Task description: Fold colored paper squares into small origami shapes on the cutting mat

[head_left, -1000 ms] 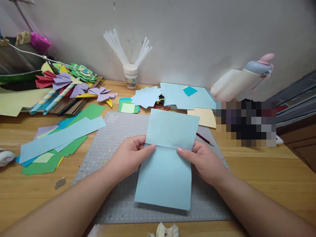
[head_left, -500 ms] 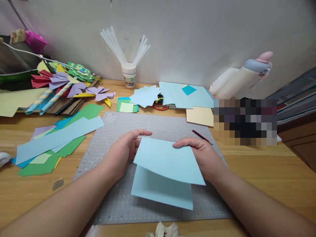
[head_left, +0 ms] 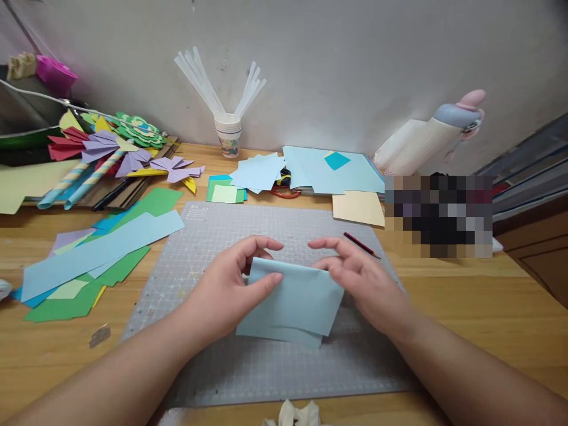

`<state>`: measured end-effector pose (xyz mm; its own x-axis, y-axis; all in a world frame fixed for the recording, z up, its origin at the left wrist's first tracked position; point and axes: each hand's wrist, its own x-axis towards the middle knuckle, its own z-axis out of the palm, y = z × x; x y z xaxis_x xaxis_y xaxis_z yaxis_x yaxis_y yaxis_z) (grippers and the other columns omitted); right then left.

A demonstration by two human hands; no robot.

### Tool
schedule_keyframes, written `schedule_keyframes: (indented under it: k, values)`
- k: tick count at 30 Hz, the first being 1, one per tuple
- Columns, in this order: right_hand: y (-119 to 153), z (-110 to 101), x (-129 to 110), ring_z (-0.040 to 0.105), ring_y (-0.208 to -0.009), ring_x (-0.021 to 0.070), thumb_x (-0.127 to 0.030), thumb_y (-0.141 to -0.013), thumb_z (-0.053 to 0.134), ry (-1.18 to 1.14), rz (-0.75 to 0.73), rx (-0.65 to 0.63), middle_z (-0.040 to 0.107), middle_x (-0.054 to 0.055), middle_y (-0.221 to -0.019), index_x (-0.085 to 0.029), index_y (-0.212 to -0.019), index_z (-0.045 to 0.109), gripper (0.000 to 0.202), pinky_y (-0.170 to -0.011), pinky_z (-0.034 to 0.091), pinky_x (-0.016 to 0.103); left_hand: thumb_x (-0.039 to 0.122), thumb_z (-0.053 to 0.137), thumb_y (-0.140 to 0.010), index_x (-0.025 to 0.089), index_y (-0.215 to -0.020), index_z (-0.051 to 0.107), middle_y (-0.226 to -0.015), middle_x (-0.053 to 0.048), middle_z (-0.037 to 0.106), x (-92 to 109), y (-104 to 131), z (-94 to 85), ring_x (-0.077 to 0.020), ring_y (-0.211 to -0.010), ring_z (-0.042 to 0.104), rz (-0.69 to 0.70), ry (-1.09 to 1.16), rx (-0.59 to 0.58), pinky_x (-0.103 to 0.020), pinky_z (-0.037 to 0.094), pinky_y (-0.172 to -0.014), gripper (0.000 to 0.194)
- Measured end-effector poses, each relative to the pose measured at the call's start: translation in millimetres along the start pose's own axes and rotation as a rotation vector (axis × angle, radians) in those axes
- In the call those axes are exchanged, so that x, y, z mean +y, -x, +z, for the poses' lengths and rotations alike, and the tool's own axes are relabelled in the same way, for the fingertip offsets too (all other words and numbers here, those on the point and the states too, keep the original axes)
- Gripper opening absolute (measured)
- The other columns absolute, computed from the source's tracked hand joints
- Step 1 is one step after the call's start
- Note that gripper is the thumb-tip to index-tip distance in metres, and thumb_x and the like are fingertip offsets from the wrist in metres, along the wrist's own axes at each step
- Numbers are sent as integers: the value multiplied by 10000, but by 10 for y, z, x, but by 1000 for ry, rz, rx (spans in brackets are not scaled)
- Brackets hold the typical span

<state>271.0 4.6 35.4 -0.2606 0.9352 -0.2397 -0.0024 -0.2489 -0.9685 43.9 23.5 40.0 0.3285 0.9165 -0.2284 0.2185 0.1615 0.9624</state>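
A folded sheet of light blue paper (head_left: 293, 302) is held above a grey cutting mat (head_left: 177, 284), its fold at the top and its two layers hanging slightly out of line. My left hand (head_left: 235, 278) grips its left part, with the thumb pressed on the front and the fingers behind. At the top right corner, my right hand (head_left: 364, 284) has the paper between its thumb and a finger, the index finger stretched out above. The tips behind the sheet are partly hidden. A dark red pencil (head_left: 361, 244) lies on the mat beyond my right hand.
Coloured paper strips (head_left: 102, 254) overlap on the left. Paper flowers (head_left: 173, 168) and striped paper tubes lie behind them. Paper cups (head_left: 229, 139) with white strips stand by the wall, near stacked blue sheets (head_left: 306, 171). A capped bottle (head_left: 435, 139) leans at the back right.
The blue paper's layers have come closer together, and the sheet hangs more upright. My left thumb has come onto its front. My right thumb has shifted to the corner, its index finger now extended.
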Motion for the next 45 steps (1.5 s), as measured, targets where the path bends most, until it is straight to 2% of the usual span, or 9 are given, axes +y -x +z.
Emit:
schedule_keyframes:
  k: [4,6,11,14,20,24,27,36,45]
  values:
    - [38,87,-48,545,-626,107,-343,-811,687,227,6,30,625,-19,-715,-198,-865,612,172,-563,420,205,401,660,-805,266,-1136,569,-802,14,582,48,62,19,-162,-712,539,37,-59,-1,-259,434,-583,369]
    - [62,113,-67,541,-618,107,-329,-814,669,259,-33,41,616,-16,-705,-196,-816,611,145,-548,418,203,437,674,-789,260,-1127,582,-754,20,578,71,69,19,-158,-673,528,29,-79,6,-256,421,-569,392]
    - [110,128,-89,614,-703,146,-305,-814,651,361,-105,73,674,10,-781,-218,-845,649,93,-588,469,228,441,707,-752,230,-823,670,-748,11,636,121,66,34,-146,-651,531,39,-143,10,-240,381,-543,226]
    - [128,137,-106,644,-752,164,-301,-797,664,428,-152,86,702,16,-817,-228,-860,672,97,-639,496,246,392,713,-742,233,-737,674,-698,16,651,142,85,76,-151,-646,548,79,-176,47,-243,397,-561,165]
    - [164,171,-141,614,-644,135,-285,-823,624,506,-175,57,685,-6,-689,-218,-737,674,119,-581,473,226,367,716,-713,251,-733,688,-722,14,687,177,152,142,-178,-695,603,93,-212,64,-264,454,-624,121]
    - [174,185,-140,620,-660,136,-267,-827,617,506,-185,15,703,-3,-722,-213,-780,686,99,-606,477,232,403,696,-731,250,-696,700,-683,10,684,175,163,155,-178,-657,593,56,-224,48,-280,452,-623,157]
    - [174,195,-137,618,-658,135,-249,-834,601,531,-194,-7,700,-2,-715,-208,-770,682,111,-613,473,236,366,676,-735,244,-667,681,-656,12,675,167,163,159,-179,-641,586,70,-263,36,-286,441,-614,140]
    - [227,289,-71,581,-631,121,-241,-839,582,622,-161,-94,684,-26,-701,-216,-784,685,120,-600,435,244,287,621,-824,264,-768,685,-758,12,715,136,236,116,-192,-736,637,341,-581,-82,-307,444,-679,87]
    - [183,300,-33,568,-655,118,-214,-821,586,587,-120,-86,651,-31,-698,-207,-757,624,74,-612,427,243,253,592,-801,245,-733,651,-727,24,691,128,179,138,-177,-717,607,264,-632,-138,-297,413,-683,91]
